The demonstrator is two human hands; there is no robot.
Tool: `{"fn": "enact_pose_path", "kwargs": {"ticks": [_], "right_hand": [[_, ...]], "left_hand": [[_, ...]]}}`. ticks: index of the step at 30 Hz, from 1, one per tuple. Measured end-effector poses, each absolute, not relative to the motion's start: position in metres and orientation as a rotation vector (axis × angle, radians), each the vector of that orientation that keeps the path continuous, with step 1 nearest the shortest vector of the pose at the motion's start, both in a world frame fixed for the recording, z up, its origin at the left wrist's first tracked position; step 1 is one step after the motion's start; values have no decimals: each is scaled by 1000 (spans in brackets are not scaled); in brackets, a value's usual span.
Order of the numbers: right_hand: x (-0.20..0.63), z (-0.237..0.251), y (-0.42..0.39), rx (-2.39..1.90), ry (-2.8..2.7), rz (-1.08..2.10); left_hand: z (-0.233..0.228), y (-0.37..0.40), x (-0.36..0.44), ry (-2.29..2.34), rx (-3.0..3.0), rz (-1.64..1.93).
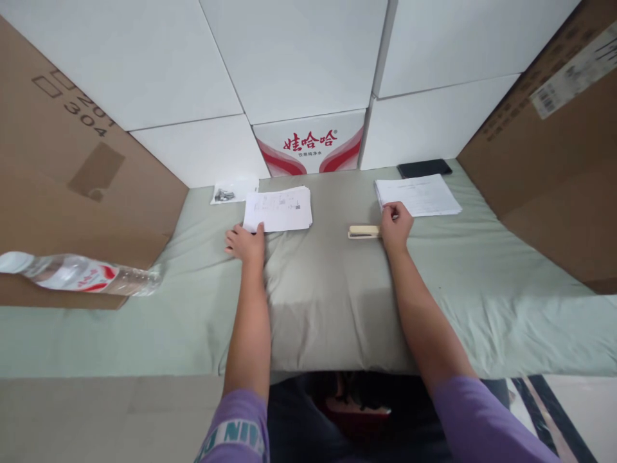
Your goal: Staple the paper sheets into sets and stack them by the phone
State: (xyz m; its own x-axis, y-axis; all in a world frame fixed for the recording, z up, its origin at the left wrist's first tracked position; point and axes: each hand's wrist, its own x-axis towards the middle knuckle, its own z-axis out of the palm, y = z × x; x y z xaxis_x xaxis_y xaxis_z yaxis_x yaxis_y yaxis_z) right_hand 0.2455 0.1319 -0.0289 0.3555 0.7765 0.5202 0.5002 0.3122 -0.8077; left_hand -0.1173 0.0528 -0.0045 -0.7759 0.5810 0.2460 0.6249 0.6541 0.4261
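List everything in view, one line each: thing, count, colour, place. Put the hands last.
paper stack: 1, white, centre-left under the left fingertips
second paper stack: 1, white, right
stapler: 1, cream, beside the right hand
phone: 1, black, behind the right stack
small bag: 1, clear, dark bits inside, far left
bottle: 1, clear with red label, lying left
cloth: 1, pale green, covering the surface
left hand: on the stack's corner
right hand: touching the stapler
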Motion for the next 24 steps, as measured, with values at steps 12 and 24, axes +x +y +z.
{"fn": "enact_pose_path", "kwargs": {"ticks": [12, 24], "right_hand": [[245, -24, 131, -1380, -1238, 334], [244, -25, 132, -1378, -1198, 346]], "left_hand": [[-4, 54, -128, -2788, -1016, -873], [-12, 59, -133, -2425, -1059, -1718]]}}
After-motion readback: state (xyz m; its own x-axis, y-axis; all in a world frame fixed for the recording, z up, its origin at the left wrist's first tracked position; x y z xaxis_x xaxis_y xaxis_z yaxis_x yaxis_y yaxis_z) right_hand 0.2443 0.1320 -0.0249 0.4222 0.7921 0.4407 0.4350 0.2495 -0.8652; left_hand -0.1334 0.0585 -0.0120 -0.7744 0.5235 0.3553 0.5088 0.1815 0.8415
